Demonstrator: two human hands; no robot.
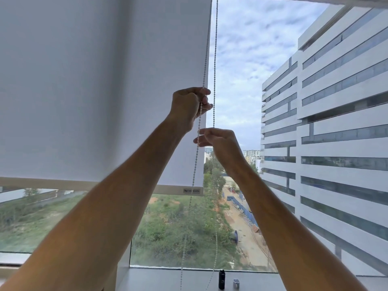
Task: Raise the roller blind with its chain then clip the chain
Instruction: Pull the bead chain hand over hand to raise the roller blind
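Note:
A white roller blind (100, 80) covers the upper left of the window; its bottom bar (172, 189) hangs about two thirds down. A white bead chain (215, 59) drops in two strands along the blind's right edge. My left hand (189, 106) is raised and closed around the left strand. Just below and to the right, my right hand (218, 141) pinches the right strand, with its fingertips touching the left strand. Both strands fall slack to the sill.
On the grey window sill (189, 280) stand a small black object (221, 279) and a small grey clip-like piece (236, 284). A second raised blind's edge (336, 1) shows at top right. Outside are a white office building and green ground.

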